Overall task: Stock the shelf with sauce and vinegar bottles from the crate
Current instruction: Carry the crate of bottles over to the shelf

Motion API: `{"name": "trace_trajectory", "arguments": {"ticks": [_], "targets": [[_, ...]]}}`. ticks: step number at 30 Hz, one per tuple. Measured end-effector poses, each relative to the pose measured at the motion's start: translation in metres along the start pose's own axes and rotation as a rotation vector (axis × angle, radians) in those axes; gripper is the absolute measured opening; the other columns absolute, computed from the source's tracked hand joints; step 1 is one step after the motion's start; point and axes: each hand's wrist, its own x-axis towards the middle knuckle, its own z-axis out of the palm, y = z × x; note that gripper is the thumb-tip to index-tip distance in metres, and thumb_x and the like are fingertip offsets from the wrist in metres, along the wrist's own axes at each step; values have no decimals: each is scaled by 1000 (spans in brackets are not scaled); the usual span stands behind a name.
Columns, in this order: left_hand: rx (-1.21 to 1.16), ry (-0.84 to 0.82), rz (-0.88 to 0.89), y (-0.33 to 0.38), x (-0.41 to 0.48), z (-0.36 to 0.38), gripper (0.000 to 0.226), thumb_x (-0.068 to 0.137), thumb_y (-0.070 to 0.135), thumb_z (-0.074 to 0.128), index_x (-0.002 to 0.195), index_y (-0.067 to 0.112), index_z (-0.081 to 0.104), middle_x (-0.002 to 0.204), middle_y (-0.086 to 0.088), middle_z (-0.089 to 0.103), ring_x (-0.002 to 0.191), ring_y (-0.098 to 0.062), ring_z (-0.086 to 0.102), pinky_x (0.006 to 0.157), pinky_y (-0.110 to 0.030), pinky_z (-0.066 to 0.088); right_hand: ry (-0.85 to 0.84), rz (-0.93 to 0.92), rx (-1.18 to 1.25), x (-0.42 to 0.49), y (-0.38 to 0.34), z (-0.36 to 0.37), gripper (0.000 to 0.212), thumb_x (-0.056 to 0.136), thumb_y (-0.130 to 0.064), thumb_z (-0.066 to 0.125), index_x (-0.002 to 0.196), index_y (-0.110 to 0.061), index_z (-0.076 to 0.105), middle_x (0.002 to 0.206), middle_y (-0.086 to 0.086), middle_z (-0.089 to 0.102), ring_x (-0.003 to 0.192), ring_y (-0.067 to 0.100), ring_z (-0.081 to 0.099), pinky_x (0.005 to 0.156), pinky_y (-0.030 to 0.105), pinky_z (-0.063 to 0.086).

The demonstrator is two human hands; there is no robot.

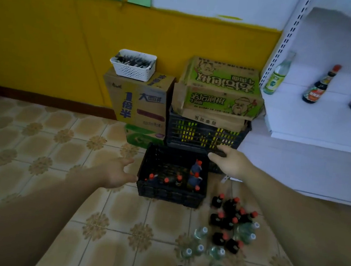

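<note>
Our left hand (119, 174) is open wide, fingers spread, just beside the left wall of the black crate (169, 194) in the lower middle of the frame. Our right hand (230, 161) reaches the crate's far right corner. Its fingers lie over a dark edge there, and we cannot tell whether they grip it or only touch it.

The crate sits on the tiled floor (59, 141), with a few red-capped dark bottles (195, 174) inside, mostly along its right side. More dark bottles (229, 217) and some clear bottles (199, 238) stand on the floor to the lower right. The white shelf (315, 127) fills the upper right, and three bottles (320, 86) stand on one of its boards.

We judge the step in hand to be taking hold of the crate, or reaching in for the next bottles. To move the crate well, we should grip opposite walls and keep it level so the upright bottles do not topple. We should also keep clear of the second crate (202, 136) right behind it. To pick bottles instead, we take each by its neck and lift straight up, watching the cluster on the floor beside us.
</note>
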Motion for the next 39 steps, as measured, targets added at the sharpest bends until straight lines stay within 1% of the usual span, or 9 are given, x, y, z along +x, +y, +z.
{"name": "trace_trajectory", "arguments": {"ticks": [3,8,13,18,22,26,30,34,39], "targets": [[4,-21,5,-10,37,-12,77,87,47,60,150,22,21,157,-4,18,138,-26,29,109,-36,32,79,47,18,19,-4,6,74,90,-64,47,150,-24,31,154,3,35,136,26,39,102,27,32],[118,-78,-13,-23,110,-21,80,87,54,56,150,23,19,157,-6,17,141,-25,22,110,-35,26,77,130,42,70,4,14,68,92,-59,49,149,-24,33,151,7,38,118,29,57,100,31,40],[158,-131,-61,-34,196,-21,80,87,57,53,150,22,18,157,-8,17,141,-27,24,110,-34,27,74,171,67,147,34,26,55,94,-50,50,140,-21,46,143,8,49,126,27,48,97,31,38],[114,-154,-104,-44,285,2,78,87,54,55,150,23,19,157,-8,17,141,-26,24,110,-34,27,18,260,77,235,78,52,61,93,-55,48,143,-20,43,145,4,48,130,24,45,98,28,33],[115,-192,-137,-70,355,32,76,89,51,54,150,22,20,156,-9,19,140,-26,26,110,-34,29,41,303,113,295,116,87,58,92,-57,46,141,-25,46,145,5,47,129,27,45,94,30,33],[146,-175,-173,-111,439,75,74,87,52,56,148,23,26,152,-11,28,130,-30,42,99,-33,40,52,403,157,353,172,140,69,87,-66,45,145,-29,39,151,8,39,133,32,42,105,40,36],[127,-141,-206,-159,512,127,73,86,53,56,147,26,27,152,-13,28,117,-32,53,83,-31,44,108,470,183,405,233,195,69,87,-64,50,145,-28,39,145,12,45,122,35,50,85,34,41],[12,-116,-229,-204,552,181,72,88,49,56,148,29,23,152,-18,25,134,-36,34,105,-45,36,172,503,229,447,277,240,68,90,-58,51,148,-27,33,148,13,40,127,35,46,89,32,39],[-113,-46,-92,-236,572,234,64,89,39,58,146,29,30,137,-17,46,121,-37,48,101,-49,41,248,491,285,481,311,284,60,91,-52,53,145,-36,33,135,13,51,109,33,53,80,30,38]]}}
